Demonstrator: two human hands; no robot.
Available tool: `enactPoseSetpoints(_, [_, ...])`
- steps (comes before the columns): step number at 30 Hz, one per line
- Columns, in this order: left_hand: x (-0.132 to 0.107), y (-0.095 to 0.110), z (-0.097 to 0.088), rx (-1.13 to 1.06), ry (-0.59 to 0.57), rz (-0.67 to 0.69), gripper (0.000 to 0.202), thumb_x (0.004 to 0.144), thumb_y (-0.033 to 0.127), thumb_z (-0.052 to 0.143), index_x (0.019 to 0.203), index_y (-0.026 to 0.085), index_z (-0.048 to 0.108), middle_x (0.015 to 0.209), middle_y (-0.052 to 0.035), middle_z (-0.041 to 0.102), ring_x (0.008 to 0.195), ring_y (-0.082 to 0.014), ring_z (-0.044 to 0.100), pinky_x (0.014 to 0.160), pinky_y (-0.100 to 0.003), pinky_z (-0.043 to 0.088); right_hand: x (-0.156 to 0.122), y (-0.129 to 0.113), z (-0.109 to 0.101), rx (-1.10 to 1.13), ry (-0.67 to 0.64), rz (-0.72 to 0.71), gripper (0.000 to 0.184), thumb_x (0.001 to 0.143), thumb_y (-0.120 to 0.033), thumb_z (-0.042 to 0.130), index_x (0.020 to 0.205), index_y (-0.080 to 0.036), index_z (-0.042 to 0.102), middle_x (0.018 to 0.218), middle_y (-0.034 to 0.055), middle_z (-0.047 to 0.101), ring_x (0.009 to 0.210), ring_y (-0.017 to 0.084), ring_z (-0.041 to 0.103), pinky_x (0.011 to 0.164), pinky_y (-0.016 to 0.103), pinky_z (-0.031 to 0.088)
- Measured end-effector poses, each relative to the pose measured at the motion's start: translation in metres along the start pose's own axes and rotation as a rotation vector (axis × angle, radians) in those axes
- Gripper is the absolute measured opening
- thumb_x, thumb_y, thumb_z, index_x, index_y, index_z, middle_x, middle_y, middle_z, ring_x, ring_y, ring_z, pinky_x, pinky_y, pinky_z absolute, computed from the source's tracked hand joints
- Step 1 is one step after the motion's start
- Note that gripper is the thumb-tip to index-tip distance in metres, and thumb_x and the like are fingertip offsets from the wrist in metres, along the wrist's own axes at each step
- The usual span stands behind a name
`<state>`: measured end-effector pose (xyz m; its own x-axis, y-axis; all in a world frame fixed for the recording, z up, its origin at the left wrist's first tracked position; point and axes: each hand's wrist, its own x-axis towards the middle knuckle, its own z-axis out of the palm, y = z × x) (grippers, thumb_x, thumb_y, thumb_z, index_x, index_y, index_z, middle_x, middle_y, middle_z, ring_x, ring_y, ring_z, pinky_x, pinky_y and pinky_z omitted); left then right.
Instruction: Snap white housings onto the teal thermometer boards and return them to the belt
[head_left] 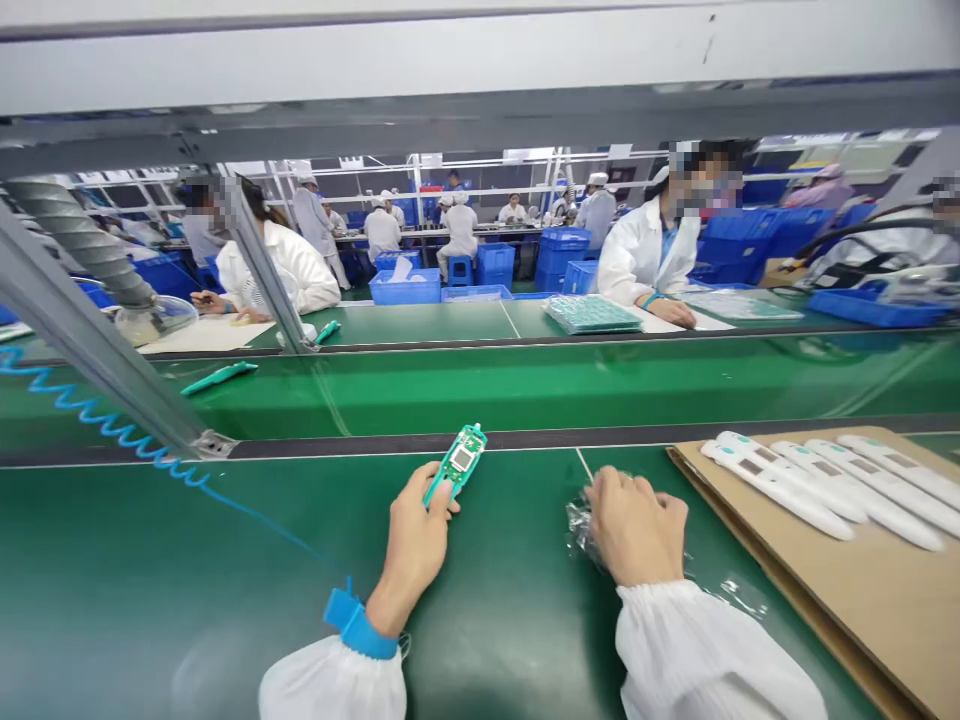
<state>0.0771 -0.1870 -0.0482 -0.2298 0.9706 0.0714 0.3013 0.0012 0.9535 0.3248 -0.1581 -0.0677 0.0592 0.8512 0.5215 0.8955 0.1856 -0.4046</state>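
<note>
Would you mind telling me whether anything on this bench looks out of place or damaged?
Nothing stands out. The left hand holds a green circuit board intact, the right hand rests on a crumpled clear plastic bag, and the white casings lie in a neat row on the cardboard sheet.

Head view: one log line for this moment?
left hand: holds green board | right hand: on clear bag | white cases on cardboard

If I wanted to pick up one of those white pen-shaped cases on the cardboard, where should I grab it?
Probably across the slim middle of the nearest white case, coming from above. It lies flat on the cardboard sheet, long sides exposed, neighbours close beside it.
</note>
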Motion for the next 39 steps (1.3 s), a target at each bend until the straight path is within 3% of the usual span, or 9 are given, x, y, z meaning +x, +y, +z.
enactPoseSetpoints(3, [0.002, 0.002, 0.001, -0.191, 0.006, -0.013, 0.053, 0.084, 0.052, 0.060, 0.119, 0.012, 0.060, 0.090, -0.0084, 0.070, 0.072, -0.0167, 0.060, 0.069, -0.029, 0.048, -0.005, 0.033, -0.012, -0.195, -0.033, -0.016, 0.005, 0.084, -0.022, 0.053, 0.082, -0.021, 0.058, 0.086, 0.0063, 0.062, 0.082, 0.025, 0.055, 0.071, 0.037, 0.026])
enactPoseSetpoints(7, [0.003, 0.004, 0.002, -0.340, -0.006, -0.074, 0.059, 0.078, 0.057, 0.069, 0.118, 0.015, 0.063, 0.100, -0.0083, 0.069, 0.079, -0.0163, 0.059, 0.073, -0.028, 0.049, 0.015, 0.059, -0.059, -0.236, -0.118, 0.032, 0.017, 0.090, -0.031, 0.054, 0.104, -0.028, 0.063, 0.109, 0.0040, 0.060, 0.090, 0.022, 0.058, 0.075, 0.038, 0.033])
enactPoseSetpoints(11, [0.002, 0.006, 0.004, -0.435, -0.086, -0.142, 0.056, 0.074, 0.058, 0.073, 0.109, 0.015, 0.066, 0.096, -0.0069, 0.067, 0.082, -0.0163, 0.058, 0.074, -0.027, 0.047, 0.051, 0.098, -0.100, -0.425, -0.066, 0.244, 0.018, 0.091, -0.032, 0.055, 0.090, -0.022, 0.069, 0.101, 0.0115, 0.061, 0.098, 0.032, 0.056, 0.078, 0.050, 0.035])
enactPoseSetpoints(17, [-0.006, 0.012, 0.012, -0.572, -0.218, -0.144, 0.051, 0.076, 0.054, 0.074, 0.107, 0.016, 0.064, 0.094, -0.0062, 0.067, 0.080, -0.0145, 0.059, 0.075, -0.027, 0.048, 0.067, 0.136, -0.107, -0.394, -0.138, 0.200, 0.020, 0.082, -0.035, 0.067, 0.070, -0.020, 0.072, 0.100, 0.0164, 0.062, 0.102, 0.036, 0.053, 0.074, 0.048, 0.038])
enactPoseSetpoints(21, [-0.010, 0.018, 0.013, -0.550, -0.265, -0.108, 0.052, 0.082, 0.058, 0.066, 0.107, 0.013, 0.064, 0.091, -0.0086, 0.067, 0.066, -0.0106, 0.052, 0.062, -0.025, 0.044, 0.074, 0.097, -0.095, -0.172, -0.231, 0.144, 0.025, 0.078, -0.045, 0.069, 0.069, -0.022, 0.070, 0.088, 0.0108, 0.067, 0.089, 0.031, 0.060, 0.074, 0.042, 0.042])
enactPoseSetpoints(24, [-0.009, 0.018, 0.011, -0.460, -0.233, -0.125, 0.061, 0.090, 0.066, 0.045, 0.115, 0.013, 0.064, 0.092, -0.0107, 0.069, 0.063, -0.0109, 0.051, 0.059, -0.026, 0.042, 0.064, 0.032, -0.070, 0.425, -0.348, 0.238, 0.039, 0.077, -0.061, 0.068, 0.079, -0.023, 0.068, 0.079, 0.0058, 0.071, 0.077, 0.026, 0.065, 0.074, 0.039, 0.047])
enactPoseSetpoints(30, [-0.005, 0.012, 0.005, -0.235, -0.144, 0.000, 0.053, 0.087, 0.055, 0.060, 0.129, 0.023, 0.062, 0.118, -0.0083, 0.068, 0.099, -0.0203, 0.063, 0.088, -0.032, 0.048, 0.012, -0.085, 0.006, 1.415, -0.539, 0.506, 0.054, 0.068, -0.051, 0.084, 0.105, -0.020, 0.060, 0.094, 0.0079, 0.075, 0.087, 0.024, 0.071, 0.092, 0.046, 0.052])
enactPoseSetpoints(33, [-0.006, 0.011, 0.005, -0.195, -0.160, 0.046, 0.048, 0.083, 0.049, 0.067, 0.123, 0.023, 0.065, 0.125, -0.0077, 0.066, 0.115, -0.0243, 0.060, 0.097, -0.034, 0.047, -0.001, -0.094, 0.027, 1.556, -0.517, 0.561, 0.062, 0.068, -0.048, 0.086, 0.114, -0.019, 0.057, 0.099, 0.0088, 0.074, 0.092, 0.025, 0.071, 0.098, 0.047, 0.050])
enactPoseSetpoints(39, [-0.012, 0.017, 0.007, -0.073, -0.216, 0.063, 0.043, 0.088, 0.047, 0.061, 0.126, 0.027, 0.065, 0.129, -0.0047, 0.066, 0.117, -0.0241, 0.061, 0.101, -0.034, 0.047, -0.004, -0.075, 0.032, 1.568, -0.531, 0.509, 0.058, 0.069, -0.050, 0.084, 0.112, -0.019, 0.060, 0.102, 0.0097, 0.073, 0.090, 0.024, 0.070, 0.089, 0.042, 0.054])
